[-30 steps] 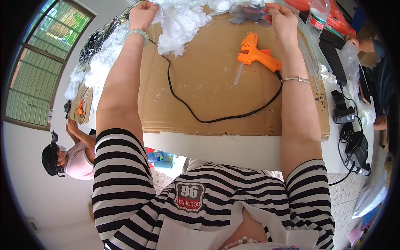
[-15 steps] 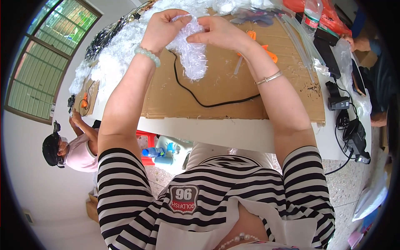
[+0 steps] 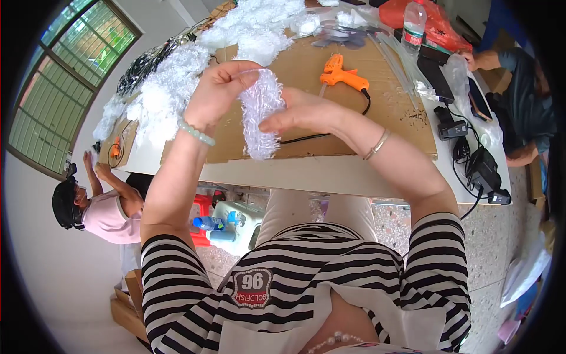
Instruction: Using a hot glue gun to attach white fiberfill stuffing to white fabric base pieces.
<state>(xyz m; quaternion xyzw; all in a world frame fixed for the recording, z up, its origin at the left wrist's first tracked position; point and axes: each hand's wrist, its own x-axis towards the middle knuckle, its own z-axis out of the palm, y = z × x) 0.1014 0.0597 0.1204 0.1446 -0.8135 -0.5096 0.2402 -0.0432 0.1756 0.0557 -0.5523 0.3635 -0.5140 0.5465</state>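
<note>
Between my hands hangs a strip of white shaggy, tinsel-like fabric (image 3: 260,118), its lower end reaching down near the table's front edge. My left hand (image 3: 227,85) pinches its upper end, fingers closed. Against the strip's right side is my right hand (image 3: 298,112), thumb in front and the other fingers hidden behind the fabric, gripping it. To the right of the strip an orange glue gun (image 3: 343,75) lies on a brown cardboard sheet (image 3: 389,118), and its black cord (image 3: 306,138) runs behind my right hand. White shaggy pieces (image 3: 171,88) are heaped to the left.
Clear glue sticks (image 3: 396,65), a plastic bottle (image 3: 414,26) and a red bag (image 3: 442,23) lie at the far right. Black power adapters (image 3: 486,171) with cables sit on the right table end. One person (image 3: 106,212) works at left, another (image 3: 525,100) at right.
My hands have brought the white strip lower and nearer to me, and it is spread flatter. My view has shifted, so the whole glue gun now shows beyond my right hand.
</note>
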